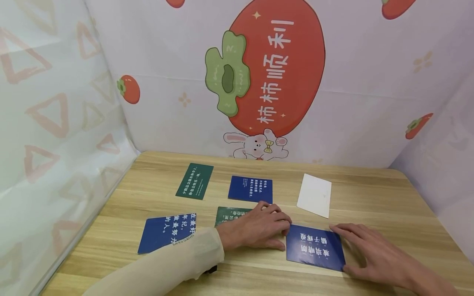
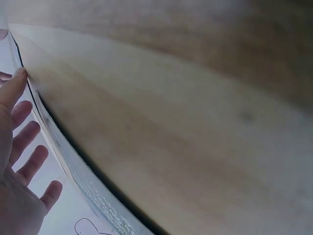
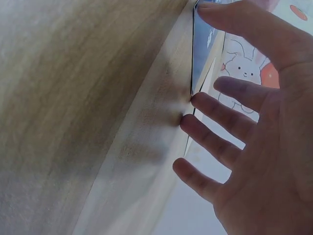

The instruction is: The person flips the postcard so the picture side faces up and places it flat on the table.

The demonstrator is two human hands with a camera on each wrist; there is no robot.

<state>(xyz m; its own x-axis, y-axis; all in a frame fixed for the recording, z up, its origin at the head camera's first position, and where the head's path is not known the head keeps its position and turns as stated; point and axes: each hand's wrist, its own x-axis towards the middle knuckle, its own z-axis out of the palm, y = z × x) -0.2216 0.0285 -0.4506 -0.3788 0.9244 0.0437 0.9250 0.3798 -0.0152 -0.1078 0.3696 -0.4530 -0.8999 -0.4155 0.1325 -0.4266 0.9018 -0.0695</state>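
A blue card [image 1: 314, 246] with white writing lies flat on the wooden table between the two hands. My left hand [image 1: 255, 228] reaches in from the left, its fingertips close by the card's left edge. It lies partly over a green card [image 1: 226, 213]. My right hand [image 1: 374, 253] is at the card's right side, forefinger by the upper corner and thumb by the lower one. In the right wrist view its fingers [image 3: 220, 110] are spread and slightly bent, with the thumb at the blue card [image 3: 201, 44]. The left wrist view shows the left fingers [image 2: 32, 164] spread too.
Behind the hands lie another green card [image 1: 194, 181], a second blue card [image 1: 240, 189] and a white card [image 1: 314, 195]. A third blue card [image 1: 152, 234] sits partly under the left sleeve [image 1: 177, 263]. A printed cloth backdrop [image 1: 166, 123] rises behind the table [image 1: 370, 193].
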